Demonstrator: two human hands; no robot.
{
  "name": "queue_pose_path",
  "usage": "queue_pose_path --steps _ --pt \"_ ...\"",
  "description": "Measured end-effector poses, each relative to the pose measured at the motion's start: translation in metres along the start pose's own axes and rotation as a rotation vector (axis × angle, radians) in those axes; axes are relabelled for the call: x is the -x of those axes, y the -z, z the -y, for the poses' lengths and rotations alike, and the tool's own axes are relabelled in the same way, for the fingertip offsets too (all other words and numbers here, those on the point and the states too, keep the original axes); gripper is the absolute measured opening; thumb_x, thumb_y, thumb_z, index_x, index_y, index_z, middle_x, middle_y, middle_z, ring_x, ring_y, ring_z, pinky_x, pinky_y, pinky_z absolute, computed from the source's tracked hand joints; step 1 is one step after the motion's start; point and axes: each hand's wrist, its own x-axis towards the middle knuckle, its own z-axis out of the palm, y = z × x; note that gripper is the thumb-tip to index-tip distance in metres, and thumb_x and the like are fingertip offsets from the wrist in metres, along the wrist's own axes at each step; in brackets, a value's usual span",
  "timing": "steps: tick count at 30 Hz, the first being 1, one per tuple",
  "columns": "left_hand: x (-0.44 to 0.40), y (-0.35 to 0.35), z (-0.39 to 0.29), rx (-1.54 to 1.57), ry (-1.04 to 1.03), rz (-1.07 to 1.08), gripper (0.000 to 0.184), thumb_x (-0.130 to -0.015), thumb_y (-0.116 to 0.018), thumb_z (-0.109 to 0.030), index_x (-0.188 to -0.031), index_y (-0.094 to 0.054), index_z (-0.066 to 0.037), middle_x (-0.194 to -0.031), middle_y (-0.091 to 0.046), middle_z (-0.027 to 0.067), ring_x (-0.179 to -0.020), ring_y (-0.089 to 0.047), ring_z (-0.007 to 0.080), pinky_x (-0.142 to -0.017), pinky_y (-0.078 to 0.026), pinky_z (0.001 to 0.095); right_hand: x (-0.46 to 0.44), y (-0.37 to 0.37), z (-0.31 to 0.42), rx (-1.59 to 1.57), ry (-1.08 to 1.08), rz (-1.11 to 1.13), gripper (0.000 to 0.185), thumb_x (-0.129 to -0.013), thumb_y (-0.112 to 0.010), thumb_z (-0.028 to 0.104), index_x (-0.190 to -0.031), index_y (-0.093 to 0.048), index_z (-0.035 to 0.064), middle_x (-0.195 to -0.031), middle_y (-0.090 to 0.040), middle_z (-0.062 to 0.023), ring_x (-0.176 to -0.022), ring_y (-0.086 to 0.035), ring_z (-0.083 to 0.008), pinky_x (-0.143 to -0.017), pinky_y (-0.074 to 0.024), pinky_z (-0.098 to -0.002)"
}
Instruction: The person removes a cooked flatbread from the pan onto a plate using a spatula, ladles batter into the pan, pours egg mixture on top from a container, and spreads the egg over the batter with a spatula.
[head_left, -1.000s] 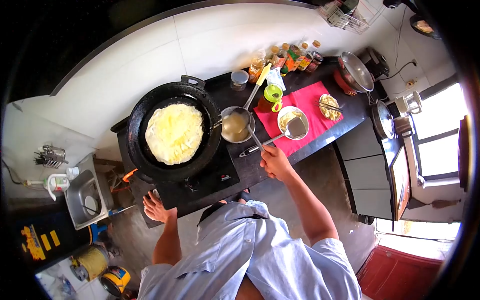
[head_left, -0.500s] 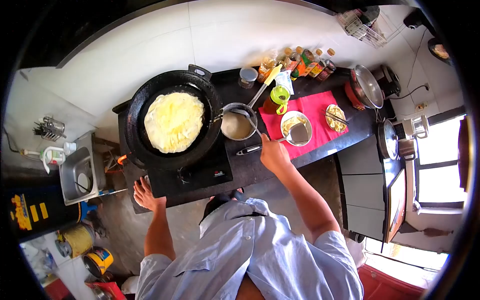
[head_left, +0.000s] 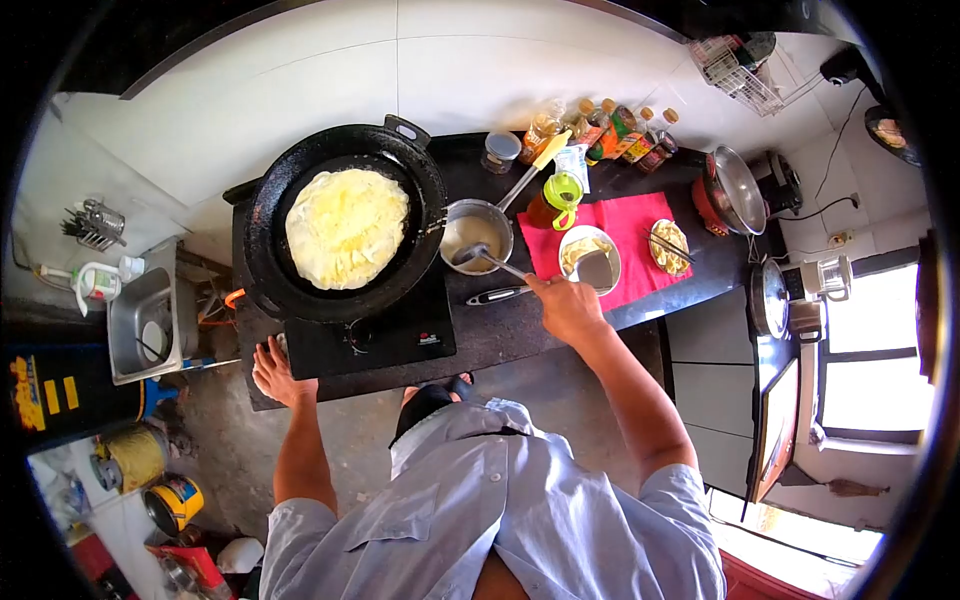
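My right hand (head_left: 570, 308) is closed around the handle of a ladle (head_left: 506, 266). The ladle's head dips into a saucepan (head_left: 503, 215) of pale, creamy liquid. Left of it, a large black wok (head_left: 425, 215) holds a broad, pale yellow pancake (head_left: 345, 230) on the cooktop (head_left: 400, 332). My left hand (head_left: 278, 373) rests on the counter's front left corner with fingers spread; a small pale item, unclear in kind, shows by the fingertips. Near my right hand, a spatula (head_left: 596, 270) lies across a white bowl (head_left: 589, 233) with pale yellow food inside.
Under the bowl lies a red cloth (head_left: 640, 215), also bearing a small dish of food (head_left: 668, 248) with chopsticks. A green-lidded jug (head_left: 560, 197) stands behind. Several sauce bottles (head_left: 640, 140) line the wall. A metal pan (head_left: 738, 190) sits far right; the sink (head_left: 150, 330) is left.
The ladle's head has shifted down and left inside the saucepan, and my right hand has moved slightly right. My left hand stays on the counter. The whole view has shifted a little.
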Motion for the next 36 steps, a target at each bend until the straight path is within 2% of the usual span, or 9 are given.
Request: queue_pose_path --steps 3,6,15,21,24,27,30,33,36 --pt "-0.001 0.002 -0.004 -0.012 0.020 0.011 0.086 -0.088 -0.065 -0.053 -0.162 -0.035 -0.021 -0.168 -0.033 0.0104 -0.157 -0.026 0.0276 -0.128 -0.014 0.0472 0.002 0.021 -0.007 0.150 0.005 0.028 0.046 -0.091 -0.063 0.013 -0.137 -0.065 0.0175 -0.099 -0.072 -0.0111 -0.086 -0.074 -0.0291 -0.066 -0.0589 -0.0420" --pt "0.001 0.012 -0.007 -0.026 0.034 0.051 0.085 -0.089 -0.065 -0.052 -0.162 -0.036 -0.021 -0.169 -0.033 0.0101 -0.157 -0.026 0.0277 -0.128 -0.014 0.0469 -0.001 0.036 -0.011 0.242 0.037 -0.051 0.044 -0.091 -0.063 0.013 -0.135 -0.065 0.0176 -0.096 -0.070 -0.0101 -0.083 -0.074 -0.0277 -0.064 -0.0584 -0.0407" --pt "0.000 0.001 -0.003 -0.013 0.021 -0.006 0.082 -0.091 -0.060 -0.058 -0.161 -0.038 -0.021 -0.168 -0.034 0.0095 -0.157 -0.027 0.0267 -0.128 -0.014 0.0481 -0.056 0.020 -0.018 0.190 0.118 -0.186 0.046 -0.089 -0.063 0.009 -0.135 -0.061 0.0168 -0.091 -0.065 -0.0108 -0.082 -0.073 -0.0297 -0.063 -0.0583 -0.0433" --pt "0.000 0.009 -0.004 0.010 0.035 0.024 0.081 -0.091 -0.059 -0.059 -0.161 -0.039 -0.020 -0.168 -0.035 0.0099 -0.157 -0.026 0.0275 -0.128 -0.014 0.0489 -0.063 0.017 -0.017 0.166 0.038 -0.063 0.045 -0.090 -0.062 0.010 -0.134 -0.062 0.0173 -0.095 -0.069 -0.0140 -0.087 -0.074 -0.0323 -0.070 -0.0599 -0.0453" --pt "0.000 0.003 -0.002 0.048 0.016 -0.025 0.081 -0.091 -0.059 -0.057 -0.160 -0.040 -0.020 -0.168 -0.035 0.0102 -0.157 -0.026 0.0284 -0.128 -0.014 0.0493 -0.059 0.032 -0.013 0.083 -0.058 0.157 0.041 -0.088 -0.063 0.011 -0.129 -0.067 0.0149 -0.101 -0.074 -0.0172 -0.094 -0.075 -0.0349 -0.077 -0.0608 -0.0477" --pt "-0.001 -0.013 0.005 0.087 0.002 -0.060 0.080 -0.091 -0.060 -0.055 -0.160 -0.040 -0.019 -0.168 -0.034 0.0107 -0.157 -0.026 0.0291 -0.128 -0.013 0.0494 -0.053 0.036 -0.015 0.003 -0.050 0.190 0.045 -0.089 -0.059 0.010 -0.133 -0.067 0.0121 -0.098 -0.074 -0.0254 -0.097 -0.074 -0.0384 -0.082 -0.0590 -0.0518" --pt "-0.001 -0.022 0.009 0.058 -0.005 -0.062 0.080 -0.091 -0.061 -0.055 -0.160 -0.040 -0.019 -0.168 -0.034 0.0113 -0.157 -0.026 0.0294 -0.128 -0.014 0.0493 -0.056 0.020 -0.028 -0.167 0.026 0.152 0.040 -0.089 -0.057 0.009 -0.127 -0.069 0.0090 -0.098 -0.074 -0.0259 -0.089 -0.075 -0.0391 -0.076 -0.0603 -0.0510" --pt "0.000 -0.012 0.004 0.007 -0.005 -0.016 0.081 -0.090 -0.062 -0.055 -0.160 -0.040 -0.019 -0.168 -0.034 0.0115 -0.157 -0.026 0.0293 -0.128 -0.013 0.0492 -0.065 0.041 -0.017 -0.324 -0.150 0.535 0.032 -0.092 -0.057 0.010 -0.122 -0.069 0.0054 -0.086 -0.073 -0.0203 -0.063 -0.071 -0.0322 -0.056 -0.0567 -0.0473" --pt "-0.001 0.005 -0.003 0.062 0.030 0.007 0.084 -0.089 -0.063 -0.055 -0.161 -0.039 -0.020 -0.168 -0.033 0.0115 -0.158 -0.024 0.0290 -0.128 -0.013 0.0491 -0.061 0.022 -0.019 -0.924 -0.488 0.616 0.019 -0.097 -0.060 0.014 -0.110 -0.069 0.0030 -0.076 -0.068 -0.0123 -0.048 -0.058 -0.0213 -0.045 -0.0467 -0.0419"
